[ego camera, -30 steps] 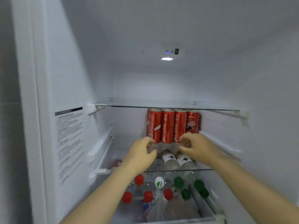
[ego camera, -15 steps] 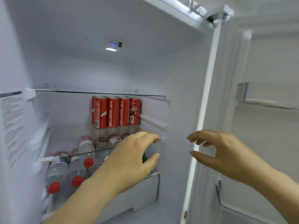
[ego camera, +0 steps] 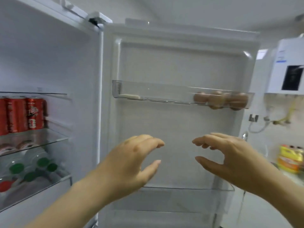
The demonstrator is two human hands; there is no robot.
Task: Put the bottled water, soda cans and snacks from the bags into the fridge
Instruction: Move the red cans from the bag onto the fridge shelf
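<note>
**Both hands empty before the open fridge door**

In the lower centre of the frame, the left hand (ego camera: pixel 130 163) and right hand (ego camera: pixel 230 160) are raised side by side. Their palms are turned toward each other, fingers loosely bent above spread thumbs, holding nothing, with a clear gap between them. Behind them the fridge door (ego camera: pixel 181 66) stands swung wide. Its lower door bin (ego camera: pixel 189 199) sits just past the wrists, with flat lining above it up to the upper door bin (ego camera: pixel 148 89). Brown eggs (ego camera: pixel 220 100) sit at that bin's right end, perhaps three, blurred. At the left, three soda cans (ego camera: pixel 24 115) stand on a glass shelf (ego camera: pixel 54 140), the leftmost cut by the frame. Below lie water bottles (ego camera: pixel 41 162), showing four green caps and one red. A yellow packet (ego camera: pixel 289 158) sits at the right edge.
</note>
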